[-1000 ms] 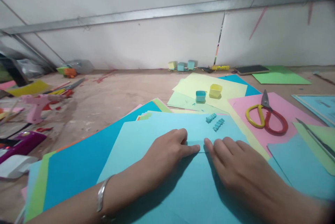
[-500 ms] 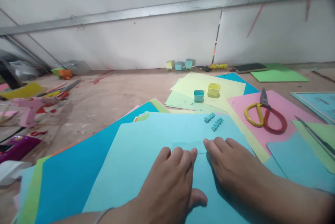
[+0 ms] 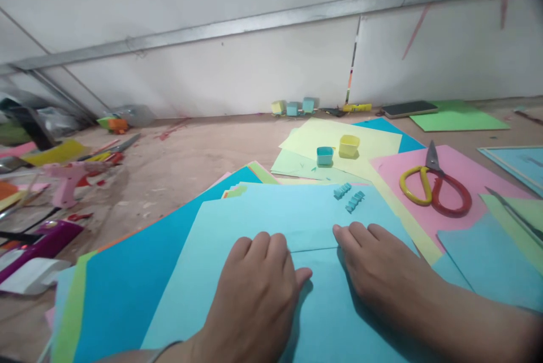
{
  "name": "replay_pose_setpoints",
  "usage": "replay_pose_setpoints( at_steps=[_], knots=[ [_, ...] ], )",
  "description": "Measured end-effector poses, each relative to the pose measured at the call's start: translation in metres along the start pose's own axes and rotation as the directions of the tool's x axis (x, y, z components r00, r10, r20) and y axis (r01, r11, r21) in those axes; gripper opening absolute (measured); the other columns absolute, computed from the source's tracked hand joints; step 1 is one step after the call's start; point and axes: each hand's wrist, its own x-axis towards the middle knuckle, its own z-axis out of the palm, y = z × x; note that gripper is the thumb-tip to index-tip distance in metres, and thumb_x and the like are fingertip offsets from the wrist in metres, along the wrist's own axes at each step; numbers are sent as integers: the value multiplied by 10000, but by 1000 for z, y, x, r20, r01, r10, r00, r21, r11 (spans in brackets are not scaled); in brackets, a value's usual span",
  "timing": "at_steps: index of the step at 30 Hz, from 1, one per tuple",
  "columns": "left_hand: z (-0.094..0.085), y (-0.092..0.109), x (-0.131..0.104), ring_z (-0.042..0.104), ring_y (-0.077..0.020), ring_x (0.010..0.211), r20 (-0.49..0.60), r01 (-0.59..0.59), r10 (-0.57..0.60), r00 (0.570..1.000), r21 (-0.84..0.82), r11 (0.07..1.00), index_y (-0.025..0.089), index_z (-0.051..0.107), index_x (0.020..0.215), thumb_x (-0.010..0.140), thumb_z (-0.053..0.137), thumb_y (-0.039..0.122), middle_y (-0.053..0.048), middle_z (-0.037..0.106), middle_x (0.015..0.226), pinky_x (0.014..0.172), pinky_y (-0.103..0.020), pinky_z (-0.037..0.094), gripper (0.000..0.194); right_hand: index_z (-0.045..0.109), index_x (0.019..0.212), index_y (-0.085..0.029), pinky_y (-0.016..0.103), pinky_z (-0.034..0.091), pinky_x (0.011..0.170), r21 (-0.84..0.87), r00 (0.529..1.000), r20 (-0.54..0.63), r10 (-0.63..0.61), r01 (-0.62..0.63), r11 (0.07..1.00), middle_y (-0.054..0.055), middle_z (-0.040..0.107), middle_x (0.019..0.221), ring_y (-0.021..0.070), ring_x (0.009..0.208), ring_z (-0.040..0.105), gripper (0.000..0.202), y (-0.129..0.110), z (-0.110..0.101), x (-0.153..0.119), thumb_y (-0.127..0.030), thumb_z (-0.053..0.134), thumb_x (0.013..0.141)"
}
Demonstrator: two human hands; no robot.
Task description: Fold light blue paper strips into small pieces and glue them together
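A light blue sheet (image 3: 250,213) lies on a stack of coloured paper, with a thin straight edge of blue paper running between my hands. On the left end of that edge rests my left hand (image 3: 258,289), fingers curled down and thumb pointing right. My right hand (image 3: 377,267) is at the other end, its fingers curled together against the paper. What either hand's fingertips hold is hidden. Two small pleated blue strips (image 3: 348,197) sit just above my right hand. Farther back stand a small blue paper box (image 3: 324,156) and a yellow one (image 3: 349,146).
Red-and-yellow-handled scissors (image 3: 436,185) rest on pink paper at the right, with tweezers (image 3: 513,213) beyond them. A phone (image 3: 409,108) and three little paper cubes (image 3: 292,108) are near the wall. At the left are a pink glue gun (image 3: 68,182) and a purple tool (image 3: 46,244).
My left hand has moved left along the paper edge, widening the gap between my hands. My right hand stays nearly in place. The view has shifted slightly.
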Motion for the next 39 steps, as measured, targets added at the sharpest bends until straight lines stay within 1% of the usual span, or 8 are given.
replay_pose_setpoints(
  at_steps=[4,7,12,20,24,31,35,39],
  knots=[
    [1,4,4,538,-251,610,-59,-12,9,998,-46,999,167,656,708,866,636,353,-63,597,682,539,-387,408,244,662,780,-149,340,312,581,4,1000,-19,-5,5,1000,94,591,808,204,715,448,178,-1,1,0,6,591,729],
    [12,6,5,631,-336,954,-73,-130,123,990,-106,986,83,674,1106,928,506,532,-183,697,1075,755,-462,487,512,668,777,-150,346,308,580,-17,999,-27,-19,18,1000,98,595,818,212,726,458,174,-1,2,0,-1,592,728],
    [23,2,10,359,-353,1415,141,-266,316,938,-291,919,8,432,1425,894,262,746,-239,389,1512,1110,-520,307,926,680,822,-152,351,316,579,-22,998,-51,-32,31,999,100,602,829,214,724,471,182,1,3,0,-24,584,736],
    [8,-17,4,663,-390,1077,249,-19,28,968,-37,999,41,759,1016,938,556,364,-256,709,1126,1015,-583,423,389,659,776,-158,353,311,564,-40,999,-52,-8,5,999,102,598,794,210,685,461,205,1,3,0,10,560,715],
    [0,-32,21,692,-323,744,383,178,-156,911,-23,984,116,732,666,944,549,321,-131,691,663,861,-574,497,391,662,812,-134,357,331,598,-66,992,-123,-7,-1,998,111,604,789,220,684,484,204,3,-2,5,10,529,756],
    [19,-41,34,619,-277,943,374,275,-113,920,-413,868,150,640,1176,829,712,262,-105,652,1035,805,-411,498,372,662,866,-118,350,308,601,40,966,-251,63,-54,998,93,618,746,240,675,525,252,12,-8,18,26,470,792],
    [27,-43,36,592,-192,773,390,369,-151,908,-575,730,181,703,903,783,673,120,-27,630,838,684,-312,454,138,656,885,-140,325,275,583,231,961,-216,173,-122,965,64,582,730,212,642,476,272,17,0,14,12,438,828],
    [28,-44,38,552,-135,681,329,378,-200,923,-667,643,175,657,659,678,626,-16,15,581,708,623,-253,407,195,614,684,-158,323,255,583,261,937,-306,166,-85,962,66,556,702,190,643,422,318,25,1,14,10,415,867]
  ],
)
